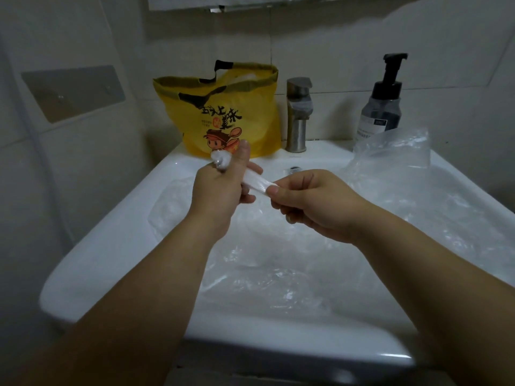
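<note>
Over a white sink (111, 246) my two hands hold one twisted strip of clear plastic film (255, 183) between them. My left hand (220, 188) grips the far end, where the film is bunched into a small wad (221, 160) by the raised thumb. My right hand (315, 201) pinches the near end with thumb and fingers. The strip is stretched taut between both hands.
Loose clear plastic film (278, 268) lines the basin, and more (395, 151) is heaped at the back right. A yellow printed bag (223, 112) stands behind at the left, a metal tap (298, 112) in the middle, a dark pump bottle (383, 104) at the right.
</note>
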A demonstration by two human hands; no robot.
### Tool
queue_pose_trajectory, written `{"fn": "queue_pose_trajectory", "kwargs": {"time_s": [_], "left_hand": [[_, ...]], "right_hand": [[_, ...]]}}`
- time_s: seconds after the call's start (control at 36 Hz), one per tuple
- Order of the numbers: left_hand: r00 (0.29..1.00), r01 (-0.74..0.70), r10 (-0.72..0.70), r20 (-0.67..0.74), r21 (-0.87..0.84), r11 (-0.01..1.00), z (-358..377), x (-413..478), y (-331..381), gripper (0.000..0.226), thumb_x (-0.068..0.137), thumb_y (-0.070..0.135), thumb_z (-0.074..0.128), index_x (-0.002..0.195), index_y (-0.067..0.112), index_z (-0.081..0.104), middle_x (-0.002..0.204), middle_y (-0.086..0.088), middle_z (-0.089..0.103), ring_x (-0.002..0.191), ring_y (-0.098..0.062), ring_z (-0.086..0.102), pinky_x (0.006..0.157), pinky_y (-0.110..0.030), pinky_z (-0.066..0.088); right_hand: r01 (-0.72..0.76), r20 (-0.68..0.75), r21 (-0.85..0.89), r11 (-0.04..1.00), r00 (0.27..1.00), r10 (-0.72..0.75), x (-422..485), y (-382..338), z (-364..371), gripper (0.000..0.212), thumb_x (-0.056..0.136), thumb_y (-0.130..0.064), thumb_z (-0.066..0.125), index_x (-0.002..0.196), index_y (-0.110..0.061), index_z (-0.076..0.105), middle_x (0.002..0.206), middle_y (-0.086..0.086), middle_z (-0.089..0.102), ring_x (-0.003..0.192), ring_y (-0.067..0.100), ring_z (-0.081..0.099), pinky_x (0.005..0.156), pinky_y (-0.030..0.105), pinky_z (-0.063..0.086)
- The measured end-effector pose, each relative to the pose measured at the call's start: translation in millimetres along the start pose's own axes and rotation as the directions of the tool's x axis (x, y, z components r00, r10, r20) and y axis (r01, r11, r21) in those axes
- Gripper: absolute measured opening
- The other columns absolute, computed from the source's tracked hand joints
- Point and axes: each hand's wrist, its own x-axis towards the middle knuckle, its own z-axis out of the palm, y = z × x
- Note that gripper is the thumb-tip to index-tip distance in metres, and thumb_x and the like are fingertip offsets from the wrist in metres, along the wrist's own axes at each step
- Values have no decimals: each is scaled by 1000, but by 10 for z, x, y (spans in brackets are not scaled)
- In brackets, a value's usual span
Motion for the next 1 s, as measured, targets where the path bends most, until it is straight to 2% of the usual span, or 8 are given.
{"fn": "queue_pose_trajectory", "kwargs": {"time_s": [0.06, 0.19, 0.31, 0.44, 0.58, 0.75, 0.89, 1.0], "left_hand": [[1000, 21, -21, -4, -52, 998, -27, 19, 16, 45, 89, 53, 54, 70, 14, 67, 54, 3, 56, 50, -7, 52, 50, -20, 46], [999, -25, 27, -32, 78, 997, -65, 46, -24, 51, 91, 57, 48, 72, 13, 65, 45, 5, 51, 44, -8, 51, 50, -22, 46], [1000, 13, -14, 18, 52, 999, -82, 35, 11, 54, 89, 61, 44, 76, 13, 66, 46, 5, 51, 43, -6, 50, 49, -22, 46], [998, -70, 68, 20, 225, 972, -114, -6, 11, 49, 94, 52, 49, 66, 11, 54, 55, -2, 50, 37, -4, 50, 44, -15, 43], [999, -28, 30, -13, 137, 990, -91, -14, 77, 42, 93, 53, 48, 74, 18, 59, 62, -2, 55, 40, -5, 55, 49, -17, 48], [984, 102, -93, 152, -55, 993, -200, 175, 216, 24, 91, 35, 63, 88, 12, 67, 67, 3, 63, 58, -3, 58, 52, -16, 48], [993, -30, 27, 119, 20, 999, -279, 367, 325, 20, 94, 24, 62, 82, 9, 69, 59, 3, 65, 53, -4, 59, 52, -14, 48], [997, -36, 35, 75, 19, 999, -335, 541, 428, 20, 97, 24, 57, 92, 8, 68, 55, 4, 63, 51, -2, 57, 50, -12, 46]], "right_hand": [[-1, -7, 1, 1000, 1000, 1, 3, 1, -26, 13, 89, -11, 63, 83, -3, 70, 62, 3, 59, 54, 10, 48, 53, 21, 44], [-3, 7, -31, 1000, 1000, 3, 2, 26, -42, 14, 89, -11, 63, 82, -1, 70, 65, 6, 58, 57, 12, 48, 56, 24, 43], [-16, -17, -32, 999, 1000, 16, 10, 20, -89, 13, 89, -12, 64, 85, -1, 71, 63, 4, 59, 57, 12, 49, 55, 23, 44], [-76, 25, -63, 995, 997, 77, -63, 27, -176, 11, 87, -14, 65, 86, -6, 72, 66, 4, 61, 60, 13, 51, 57, 23, 46], [-42, -66, 51, 998, 997, 45, -51, -29, -169, 9, 88, -10, 64, 88, -6, 72, 66, 3, 61, 60, 12, 51, 57, 22, 47], [14, -137, 59, 998, 991, -6, 55, -217, -213, 11, 92, -9, 58, 96, -8, 69, 76, 7, 61, 65, 14, 51, 58, 20, 49], [52, -136, -7, 999, 989, -53, 201, -364, -193, 11, 93, -10, 57, 94, -10, 68, 78, 7, 60, 67, 14, 52, 61, 23, 48], [118, -204, -20, 993, 972, -120, 439, -523, -112, 15, 92, -9, 60, 103, -3, 67, 76, 6, 60, 65, 12, 52, 59, 21, 48]]}}
